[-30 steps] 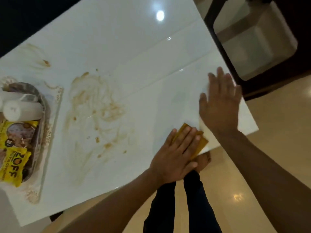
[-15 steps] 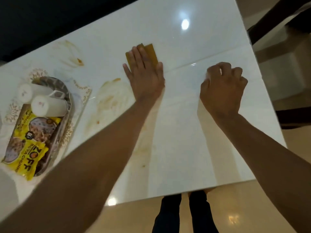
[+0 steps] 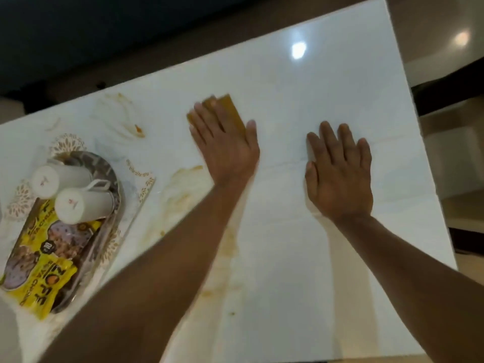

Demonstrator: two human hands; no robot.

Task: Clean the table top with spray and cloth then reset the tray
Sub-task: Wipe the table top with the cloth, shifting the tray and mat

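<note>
White table top (image 3: 327, 258): left hand (image 3: 225, 145) presses cloth (image 3: 230, 108), fingers straight; right hand (image 3: 340, 174) flat, fingers spread.

The left hand (image 3: 226, 150) pressed flat on a yellow cloth (image 3: 227, 109) on the white counter (image 3: 327, 258). The right hand (image 3: 339, 176) lay flat beside it. A tray (image 3: 115, 179) with two cups (image 3: 76, 203) sat far left, near brown stains (image 3: 183, 195).

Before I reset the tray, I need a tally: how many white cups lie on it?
2, both on their sides at the oval metal tray's far end: one white cup farther left, the other beside it.
</note>
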